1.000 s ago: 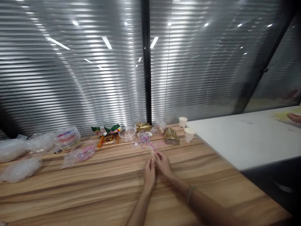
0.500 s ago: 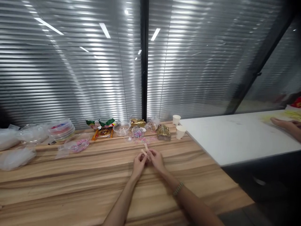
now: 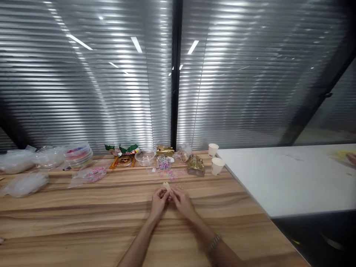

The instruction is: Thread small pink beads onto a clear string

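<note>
With both arms stretched out over the wooden bench, I've got my left hand and my right hand pressed together, fingertips pinching a small pale piece between them, just above the wood. What it is, too small to tell. Right wrist wears a bracelet. Beyond my fingers, loose pink beads lie scattered, a gold packet near them, two paper cups by the white table. Off left, a stack of clear tubs and plastic bags
</note>
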`<control>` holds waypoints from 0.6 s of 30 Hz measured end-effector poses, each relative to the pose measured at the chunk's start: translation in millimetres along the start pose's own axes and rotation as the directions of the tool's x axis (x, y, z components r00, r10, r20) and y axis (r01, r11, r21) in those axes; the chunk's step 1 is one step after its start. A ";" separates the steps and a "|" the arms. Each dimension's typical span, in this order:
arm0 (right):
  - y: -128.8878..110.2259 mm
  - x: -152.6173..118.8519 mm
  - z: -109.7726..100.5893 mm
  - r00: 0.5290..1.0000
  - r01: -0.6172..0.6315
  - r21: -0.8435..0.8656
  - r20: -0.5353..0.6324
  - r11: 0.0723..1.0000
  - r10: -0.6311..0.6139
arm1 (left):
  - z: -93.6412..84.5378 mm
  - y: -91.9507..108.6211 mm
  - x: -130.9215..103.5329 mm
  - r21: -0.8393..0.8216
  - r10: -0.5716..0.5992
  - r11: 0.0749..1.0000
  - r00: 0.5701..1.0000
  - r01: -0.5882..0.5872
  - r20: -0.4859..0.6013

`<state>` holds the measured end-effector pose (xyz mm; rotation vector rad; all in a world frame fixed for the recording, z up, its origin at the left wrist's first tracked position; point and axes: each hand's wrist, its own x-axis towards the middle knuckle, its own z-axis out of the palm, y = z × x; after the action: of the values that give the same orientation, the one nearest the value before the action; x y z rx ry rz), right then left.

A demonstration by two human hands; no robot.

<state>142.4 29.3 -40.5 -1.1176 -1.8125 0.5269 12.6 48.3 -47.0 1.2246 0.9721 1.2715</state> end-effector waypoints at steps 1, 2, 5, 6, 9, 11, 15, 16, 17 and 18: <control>0.5 -0.9 0.8 1.000 0.009 -0.028 0.023 1.000 -0.008 | -0.5 0.0 0.4 0.013 0.006 1.000 1.000 -0.006 0.005; 1.1 -1.9 1.9 0.999 0.013 -0.057 0.046 0.998 -0.011 | -0.9 0.0 0.3 0.030 0.013 0.999 1.000 -0.014 0.012; 2.9 -5.1 5.6 0.996 0.016 -0.141 0.087 0.990 -0.004 | -1.0 2.2 -2.7 0.098 0.043 0.994 0.998 -0.047 0.041; 3.2 -5.8 6.7 0.996 0.016 -0.159 0.090 0.987 -0.002 | -0.8 3.9 -4.2 0.123 0.055 0.990 0.997 -0.061 0.051; 3.2 -5.7 8.5 0.998 0.014 -0.189 0.061 0.982 -0.002 | -1.4 11.7 -7.9 0.210 0.111 0.970 0.991 -0.125 0.080; 3.2 -4.2 8.7 1.000 -0.001 -0.202 0.015 0.979 0.005 | -4.4 16.5 -7.1 0.361 0.201 0.906 0.975 -0.222 0.096; 2.3 -1.2 7.9 0.994 -0.076 -0.198 -0.095 0.977 0.058 | -16.8 15.4 5.6 0.703 0.326 0.679 0.945 -0.211 -0.031; 1.5 -0.7 7.6 0.992 -0.090 -0.186 -0.109 0.978 0.071 | -20.1 13.2 10.7 0.732 0.326 0.660 0.942 -0.167 -0.079; 0.5 -0.2 7.2 0.990 -0.101 -0.173 -0.118 0.980 0.081 | -22.9 10.7 16.3 0.749 0.320 0.650 0.940 -0.127 -0.117; -0.8 0.1 6.8 0.988 -0.110 -0.158 -0.125 0.981 0.090 | -25.1 8.4 22.2 0.762 0.311 0.641 0.939 -0.094 -0.146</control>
<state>136.1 29.7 -43.2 -1.3299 -1.7283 0.3668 -11.1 72.3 -39.7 1.8731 1.7087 1.2623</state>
